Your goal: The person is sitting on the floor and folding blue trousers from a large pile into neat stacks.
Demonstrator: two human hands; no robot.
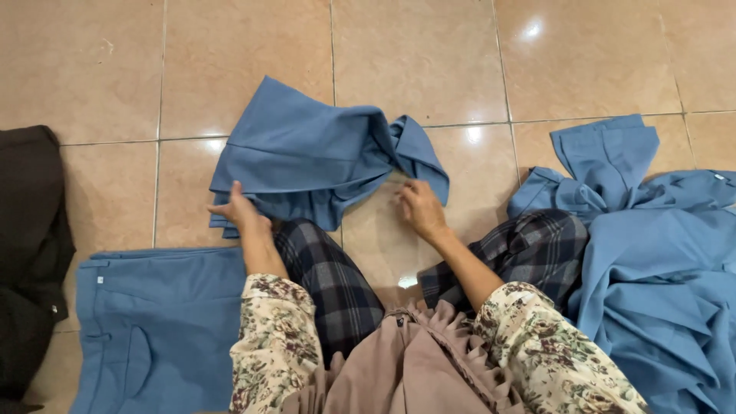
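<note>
A blue pleated garment lies partly folded on the tan tiled floor in front of me. My left hand grips its near left edge, fingers closed on the cloth. My right hand pinches the garment's near right edge, where the fabric bunches up. Both forearms wear floral sleeves, and my legs in dark plaid trousers stretch out below the garment.
Flat blue trousers lie at my lower left. A heap of blue clothing is piled at my right. A dark brown garment lies along the left edge. Bare glossy floor tiles stretch beyond.
</note>
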